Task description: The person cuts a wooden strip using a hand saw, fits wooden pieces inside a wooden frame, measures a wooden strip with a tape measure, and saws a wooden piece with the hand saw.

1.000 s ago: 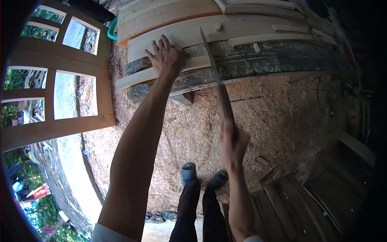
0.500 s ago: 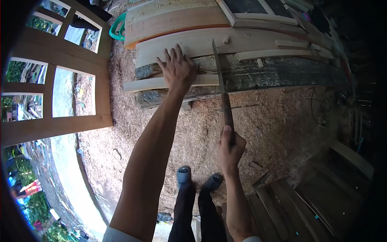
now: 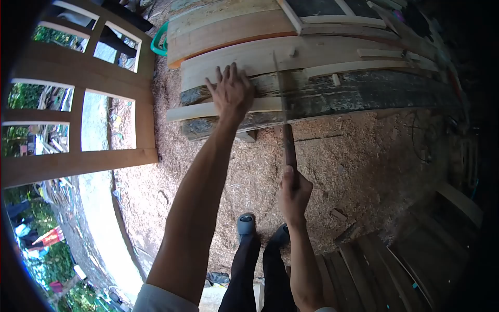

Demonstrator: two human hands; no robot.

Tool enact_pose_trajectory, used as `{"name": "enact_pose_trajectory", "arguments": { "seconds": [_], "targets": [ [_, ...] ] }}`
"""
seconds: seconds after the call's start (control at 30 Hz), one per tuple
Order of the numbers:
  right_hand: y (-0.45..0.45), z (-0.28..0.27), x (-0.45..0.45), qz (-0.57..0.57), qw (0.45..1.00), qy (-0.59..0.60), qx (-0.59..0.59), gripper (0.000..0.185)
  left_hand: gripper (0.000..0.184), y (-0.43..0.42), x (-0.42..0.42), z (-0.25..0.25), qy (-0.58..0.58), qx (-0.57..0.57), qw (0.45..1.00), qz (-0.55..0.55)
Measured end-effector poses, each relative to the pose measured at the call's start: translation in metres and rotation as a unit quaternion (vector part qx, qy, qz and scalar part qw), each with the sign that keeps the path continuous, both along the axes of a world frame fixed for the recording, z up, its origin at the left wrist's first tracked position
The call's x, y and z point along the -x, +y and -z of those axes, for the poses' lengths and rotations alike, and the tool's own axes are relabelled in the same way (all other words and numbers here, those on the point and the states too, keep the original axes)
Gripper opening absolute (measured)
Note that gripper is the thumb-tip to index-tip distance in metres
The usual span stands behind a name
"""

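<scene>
My left hand [image 3: 233, 94] lies with spread fingers across a pale wooden strip [image 3: 191, 112], fingertips resting on the light board [image 3: 208, 67] behind it. My right hand [image 3: 294, 192] is wrapped round the dark handle of a handsaw [image 3: 289, 148]. The saw's blade points away from me and is blurred. It crosses the right end of the strip, above a weathered dark beam [image 3: 358, 96] of the workbench. The cut itself is too blurred to make out.
To the left stands a wooden frame with openings [image 3: 148, 104]. Stacked planks [image 3: 234, 26] and a green plastic basket [image 3: 158, 39] are at the back. Thin offcuts [image 3: 369, 66] lie on the bench. Shavings [image 3: 332, 156] cover the ground; boards [image 3: 364, 265] lie lower right. Another person's dark-clothed leg shows upper left.
The view has swung slightly, so the frame and bench sit further right. My right hand and the saw have shifted slightly left relative to the bench, the blade now blurred. My left hand stays on the strip.
</scene>
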State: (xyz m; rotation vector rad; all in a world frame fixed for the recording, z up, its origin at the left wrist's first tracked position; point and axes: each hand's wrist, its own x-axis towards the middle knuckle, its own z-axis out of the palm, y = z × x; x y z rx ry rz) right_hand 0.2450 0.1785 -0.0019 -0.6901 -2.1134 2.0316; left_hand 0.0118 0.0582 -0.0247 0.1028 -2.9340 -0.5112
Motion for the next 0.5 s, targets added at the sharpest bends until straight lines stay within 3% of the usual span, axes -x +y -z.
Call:
{"name": "enact_pose_trajectory", "arguments": {
  "seconds": [0.03,0.17,0.3,0.43,0.5],
  "targets": [
    [0.005,-0.023,0.003,-0.020,0.996,-0.086,0.023,0.052,0.053,0.001,0.000,-0.001,-0.003,-0.002,1.000,0.005],
    [0.003,-0.041,-0.033,-0.019,0.992,-0.121,0.021,0.054,0.052,0.005,0.005,-0.005,-0.018,0.012,1.000,0.002],
    [0.005,-0.025,-0.082,-0.015,0.996,-0.086,-0.028,0.056,0.055,0.002,0.003,0.000,-0.047,0.019,0.999,-0.007],
    [0.014,0.001,-0.006,-0.017,0.996,-0.067,-0.052,0.057,0.057,0.005,0.012,0.018,0.004,0.021,1.000,-0.019],
    [0.009,0.017,0.017,-0.008,0.995,0.032,-0.096,0.045,0.057,-0.003,0.022,0.009,0.043,0.021,0.999,-0.022]
  ]
}}
